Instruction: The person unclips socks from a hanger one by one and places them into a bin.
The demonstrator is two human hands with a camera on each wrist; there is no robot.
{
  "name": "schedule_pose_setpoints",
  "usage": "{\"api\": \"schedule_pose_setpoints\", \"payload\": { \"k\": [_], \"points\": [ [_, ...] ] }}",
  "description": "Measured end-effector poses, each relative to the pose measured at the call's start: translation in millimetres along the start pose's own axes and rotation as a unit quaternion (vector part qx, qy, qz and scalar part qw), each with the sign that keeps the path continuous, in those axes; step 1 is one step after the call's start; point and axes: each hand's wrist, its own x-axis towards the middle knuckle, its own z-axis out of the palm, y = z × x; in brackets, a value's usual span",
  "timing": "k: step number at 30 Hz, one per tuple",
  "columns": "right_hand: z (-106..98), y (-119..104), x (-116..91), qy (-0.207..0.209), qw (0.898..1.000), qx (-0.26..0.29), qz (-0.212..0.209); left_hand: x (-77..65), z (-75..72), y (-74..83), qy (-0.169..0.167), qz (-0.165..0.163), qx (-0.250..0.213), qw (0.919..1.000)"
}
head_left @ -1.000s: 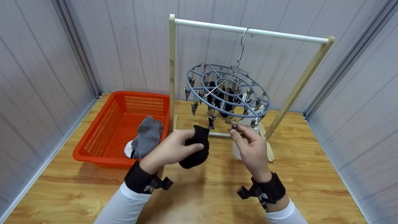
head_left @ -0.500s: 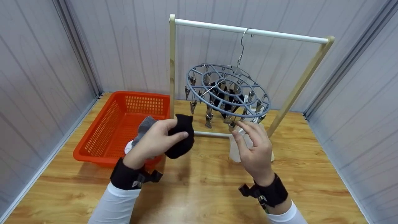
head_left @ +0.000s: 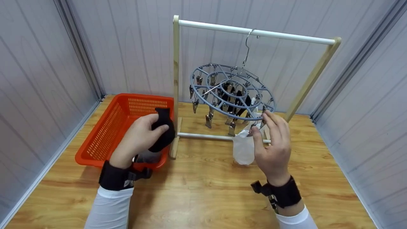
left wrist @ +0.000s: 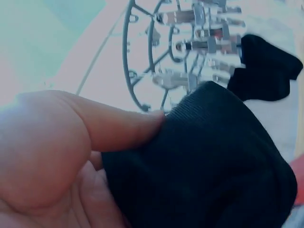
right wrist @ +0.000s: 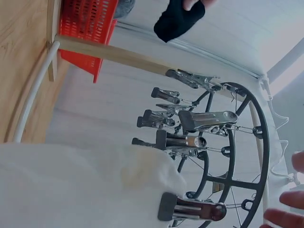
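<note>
My left hand (head_left: 138, 136) pinches a black sock (head_left: 163, 130) between thumb and fingers, over the basket's right side. The sock's ribbed cuff shows by the thumb in the left wrist view. My right hand (head_left: 275, 149) has its fingers spread at the near right rim of a round grey clip hanger (right wrist: 266, 142), close to its clips. A white sock (head_left: 244, 151) hangs there, left of that hand. Black socks (left wrist: 263, 85) hang from clips further in. Several bare metal clips (right wrist: 209, 120) dangle around the ring.
An orange-red basket (head_left: 95, 133) on the left holds a grey sock (head_left: 148, 156), partly hidden by the left hand. The hanger hooks on the white top bar (head_left: 216, 26) of a wooden-legged rack (head_left: 176, 79). Pale panel walls surround the wood-look table (head_left: 203, 190).
My left hand has carried the black sock leftward, up to the basket. The right hand has left the front clip and moved right along the rim. The hanger has turned a little.
</note>
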Motion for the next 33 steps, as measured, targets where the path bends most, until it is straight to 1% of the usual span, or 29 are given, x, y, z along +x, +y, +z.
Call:
{"api": "schedule_pose_setpoints", "payload": {
  "k": [3,6,10,14,18,24,29,33],
  "points": [
    [0,2,-1,-0.014,1.0,-0.019,0.014,0.4,-5.2,-7.3,-0.019,-0.007,0.015,0.9997],
    [-1,3,-2,-0.026,0.999,-0.027,0.031,0.7,-8.3,-13.9,-0.038,-0.013,0.03,0.9987],
    [-2,4,-4,-0.036,0.998,-0.032,0.046,1.9,-8.2,-20.9,-0.049,-0.02,0.045,0.9976],
    [-1,4,-5,-0.044,0.997,-0.035,0.05,4.6,-5.9,-25.4,-0.055,-0.023,0.053,0.9968],
    [0,4,-5,-0.051,0.997,-0.032,0.051,6.6,-4.1,-27.9,-0.072,-0.033,0.064,0.9948],
    [1,3,-5,-0.058,0.997,-0.031,0.039,8.9,-2.0,-35.3,-0.09,-0.036,0.07,0.9929],
    [2,2,-5,-0.064,0.997,-0.027,0.043,9.2,-1.0,-40.8,-0.1,-0.051,0.095,0.9891],
    [2,1,-5,-0.069,0.996,-0.027,0.049,9.2,-1.6,-43.5,-0.101,-0.058,0.108,0.9873]
  ]
}}
